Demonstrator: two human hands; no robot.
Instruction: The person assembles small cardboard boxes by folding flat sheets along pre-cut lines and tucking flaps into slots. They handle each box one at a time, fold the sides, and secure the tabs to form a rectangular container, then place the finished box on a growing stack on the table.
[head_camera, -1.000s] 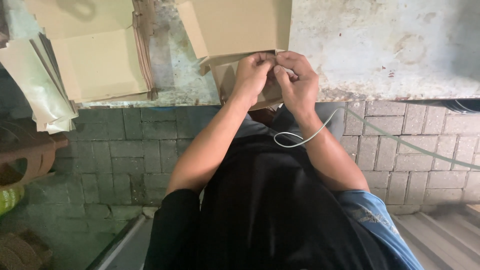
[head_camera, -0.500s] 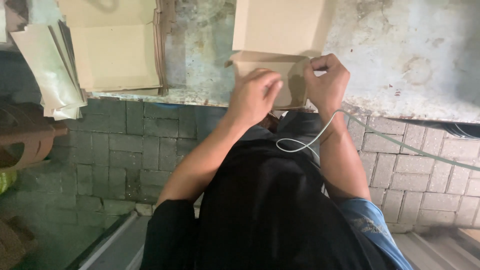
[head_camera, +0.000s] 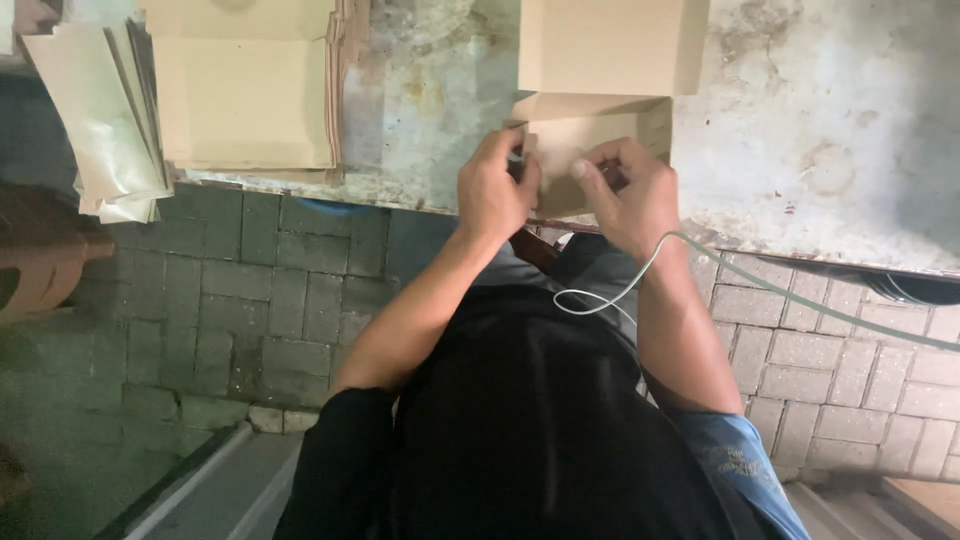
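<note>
Head view: a brown paper envelope (head_camera: 590, 110) lies at the upper middle of the frame, on the near edge of a worn concrete table (head_camera: 820, 130), its lower flap bent toward the person. The left hand (head_camera: 497, 190) pinches that flap's left corner, fingers curled tight on the paper. The right hand (head_camera: 628, 195) pinches the same flap just beside it, thumb and forefinger closed on the edge. Whether a small dark thing sits between the fingers cannot be told.

The paper looks light, thin and limp; it will likely crease or tear if pulled hard, so a hold at the fold or near a corner seems safest.

Both forearms rise from the lower middle and converge, wrists bent inward. A thin white cord (head_camera: 620, 285) trails off the right wrist. A stack of flat envelopes (head_camera: 245, 95) lies at upper left, well apart.
</note>
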